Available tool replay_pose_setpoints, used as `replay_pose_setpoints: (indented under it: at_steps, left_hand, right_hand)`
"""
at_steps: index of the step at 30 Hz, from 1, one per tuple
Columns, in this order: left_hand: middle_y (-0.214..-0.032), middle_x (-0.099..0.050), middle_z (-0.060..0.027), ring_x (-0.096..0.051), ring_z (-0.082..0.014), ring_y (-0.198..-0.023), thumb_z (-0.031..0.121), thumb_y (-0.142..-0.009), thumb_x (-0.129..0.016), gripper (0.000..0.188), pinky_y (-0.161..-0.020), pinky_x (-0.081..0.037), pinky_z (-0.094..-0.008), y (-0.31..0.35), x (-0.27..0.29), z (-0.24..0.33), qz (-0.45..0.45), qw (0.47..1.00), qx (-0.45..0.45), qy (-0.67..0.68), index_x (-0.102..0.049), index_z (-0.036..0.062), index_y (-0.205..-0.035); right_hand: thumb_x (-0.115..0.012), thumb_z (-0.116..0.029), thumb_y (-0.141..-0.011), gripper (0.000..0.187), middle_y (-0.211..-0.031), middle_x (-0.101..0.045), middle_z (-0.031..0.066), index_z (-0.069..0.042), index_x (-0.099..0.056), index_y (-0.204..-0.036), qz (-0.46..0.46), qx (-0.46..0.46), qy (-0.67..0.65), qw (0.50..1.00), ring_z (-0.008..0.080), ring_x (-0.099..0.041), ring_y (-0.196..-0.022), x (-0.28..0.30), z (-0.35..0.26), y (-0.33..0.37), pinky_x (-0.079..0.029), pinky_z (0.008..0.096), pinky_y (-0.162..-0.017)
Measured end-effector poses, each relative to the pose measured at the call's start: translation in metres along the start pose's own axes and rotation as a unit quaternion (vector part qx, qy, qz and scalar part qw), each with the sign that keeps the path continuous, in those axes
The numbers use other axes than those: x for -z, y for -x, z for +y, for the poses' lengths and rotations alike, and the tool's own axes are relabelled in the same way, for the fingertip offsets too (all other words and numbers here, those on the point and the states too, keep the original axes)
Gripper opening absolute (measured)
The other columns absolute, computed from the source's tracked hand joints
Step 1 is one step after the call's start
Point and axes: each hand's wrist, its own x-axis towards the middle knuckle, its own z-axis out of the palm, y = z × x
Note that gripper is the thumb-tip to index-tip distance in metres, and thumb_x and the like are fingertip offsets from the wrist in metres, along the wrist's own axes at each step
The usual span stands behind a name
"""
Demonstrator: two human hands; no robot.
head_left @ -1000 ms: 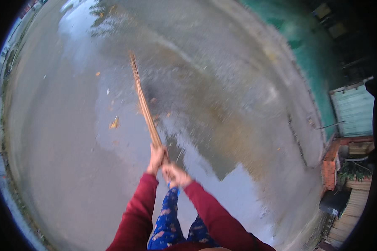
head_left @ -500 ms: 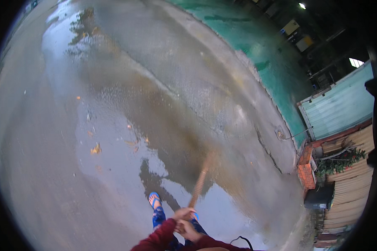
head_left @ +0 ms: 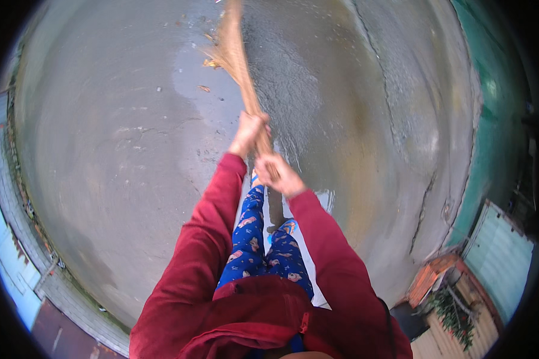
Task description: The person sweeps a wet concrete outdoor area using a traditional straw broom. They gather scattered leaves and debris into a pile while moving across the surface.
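Note:
Both of my hands grip a straw broom (head_left: 241, 66) that stretches away from me over wet concrete ground (head_left: 114, 137). My left hand (head_left: 247, 133) holds the bundle higher up, and my right hand (head_left: 279, 173) holds its near end just behind. The bristle tips fan out at the top of the view, blurred by motion. My sleeves are dark red, and my legs in blue patterned trousers (head_left: 259, 239) stand below my hands.
A shallow puddle (head_left: 200, 78) and a few fallen leaves (head_left: 204, 88) lie beside the bristles. A green wall (head_left: 491, 119) borders the ground on the right, with a brick pillar (head_left: 428, 281) and plants at lower right. A low kerb (head_left: 48, 281) runs along the left.
The view has swung around sharply. The broom, which pointed down near my feet half a second ago, now reaches far forward with both arms stretched out.

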Motion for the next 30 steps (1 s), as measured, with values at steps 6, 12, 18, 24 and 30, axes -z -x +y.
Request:
replay_pose_setpoints:
  at_steps: [6,12,18,24,30]
  left_hand:
    - [-0.049,-0.046,-0.004,-0.045,-0.0143,-0.035,0.005,-0.065,-0.054,0.016,-0.032,-0.04,-0.0259,0.096,-0.014,-0.049,-0.182,0.958,0.216,0.046,-0.043,0.0015,-0.075]
    - [-0.052,-0.045,-0.0018,-0.041,-0.0113,-0.041,0.013,-0.067,-0.057,0.012,-0.038,-0.035,-0.0238,0.053,-0.045,-0.076,-0.261,0.914,0.305,0.062,-0.047,0.0067,-0.062]
    - [-0.053,-0.045,-0.0007,-0.043,-0.0099,-0.043,0.01,-0.069,-0.053,0.008,-0.039,-0.037,-0.0228,-0.015,-0.026,-0.027,0.012,0.947,0.15,0.285,-0.046,0.0063,-0.069]
    - [-0.057,-0.038,0.0001,-0.037,-0.0113,-0.046,0.009,-0.066,-0.051,0.032,-0.045,-0.036,-0.0273,0.086,-0.035,-0.021,0.162,0.86,0.113,0.47,-0.039,0.011,-0.096]
    - [-0.05,-0.039,-0.0012,-0.039,-0.0137,-0.04,0.01,-0.066,-0.051,0.01,-0.04,-0.037,-0.026,0.201,-0.075,-0.094,0.444,0.74,0.228,0.45,-0.041,0.0088,-0.065]
  right_hand:
    - [-0.051,-0.005,-0.07,0.007,-0.053,-0.044,0.0052,-0.003,-0.046,-0.066,0.239,0.014,-0.124,0.963,0.015,-0.045,-0.04,-0.046,0.094,0.074,-0.038,0.0294,-0.034]
    - [-0.053,-0.01,-0.073,0.007,-0.058,-0.046,0.0027,-0.005,-0.049,-0.07,0.292,0.023,-0.129,0.947,0.0137,-0.047,-0.049,-0.016,0.052,0.05,-0.039,0.0288,-0.043]
    - [-0.052,-0.01,-0.072,0.007,-0.056,-0.046,0.0036,-0.004,-0.048,-0.071,0.07,-0.153,0.108,0.98,0.014,-0.047,-0.045,0.015,-0.045,-0.008,-0.037,0.0273,-0.035]
    - [-0.052,-0.006,-0.07,0.01,-0.056,-0.046,0.0047,-0.005,-0.044,-0.075,-0.059,-0.257,0.309,0.914,0.0134,-0.046,-0.037,0.013,-0.064,0.053,-0.035,0.0268,-0.028]
    - [-0.055,-0.007,-0.066,0.009,-0.05,-0.046,0.0038,-0.002,-0.049,-0.064,-0.032,-0.566,0.229,0.791,0.0132,-0.045,-0.037,0.035,-0.019,0.118,-0.034,0.0252,-0.029]
